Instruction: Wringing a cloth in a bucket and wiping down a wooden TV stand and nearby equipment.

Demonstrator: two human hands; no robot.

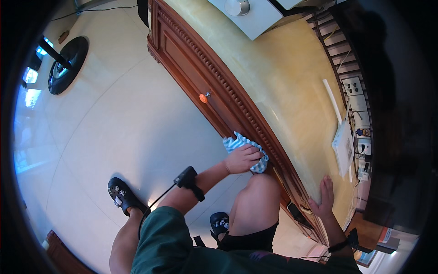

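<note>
My left hand [243, 159] is closed on a crumpled blue-and-white checked cloth [260, 165]. It holds the cloth against the carved front of a reddish-brown wooden cabinet [219, 89], just above my bent knee. Most of my left palm and fingertips is hidden by the back of the hand and the cloth. Further right, my right hand [323, 200] rests with fingers spread near the front edge of the yellowish stone top [291, 68], holding nothing. An orange knob [203, 98] sticks out of the cabinet door, up and left of the cloth.
A white router [343, 147] with antennas stands at the back of the top, before sockets and cables. A large dark screen [393, 120] rises behind. At the upper edge sits a silvery device with a dial [236, 7]. A round black stand base [68, 65] is on the tiled floor.
</note>
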